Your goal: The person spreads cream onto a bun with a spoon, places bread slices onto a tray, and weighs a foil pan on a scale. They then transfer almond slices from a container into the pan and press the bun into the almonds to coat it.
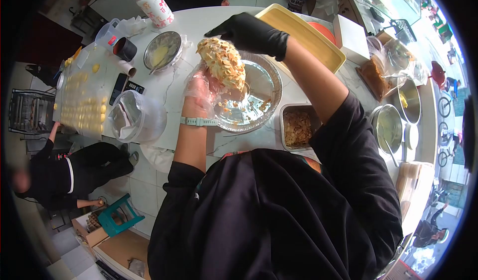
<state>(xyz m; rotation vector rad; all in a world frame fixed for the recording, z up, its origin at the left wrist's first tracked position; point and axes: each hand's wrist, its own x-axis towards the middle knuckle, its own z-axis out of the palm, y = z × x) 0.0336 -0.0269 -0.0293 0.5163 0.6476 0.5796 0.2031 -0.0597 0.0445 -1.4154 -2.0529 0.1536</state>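
My left hand (203,88), in a clear plastic glove with a pale watch at the wrist, holds up a pastry coated in flaked almonds (225,63). It is tilted over a large round foil tray (275,88), where loose almond flakes lie scattered. My right hand (253,35), in a black glove, is at the far side of the pastry with its fingers stretched out to the left, close over its top. Near my right forearm stands a metal pan (283,125) of flaked almonds (298,125).
A yellow tray (326,51) and a white box (350,40) stand at the back right. Left of the foil tray are a metal bowl (172,58), a plastic tub (152,118) and a phone (118,88). Another person (62,173) is at the left.
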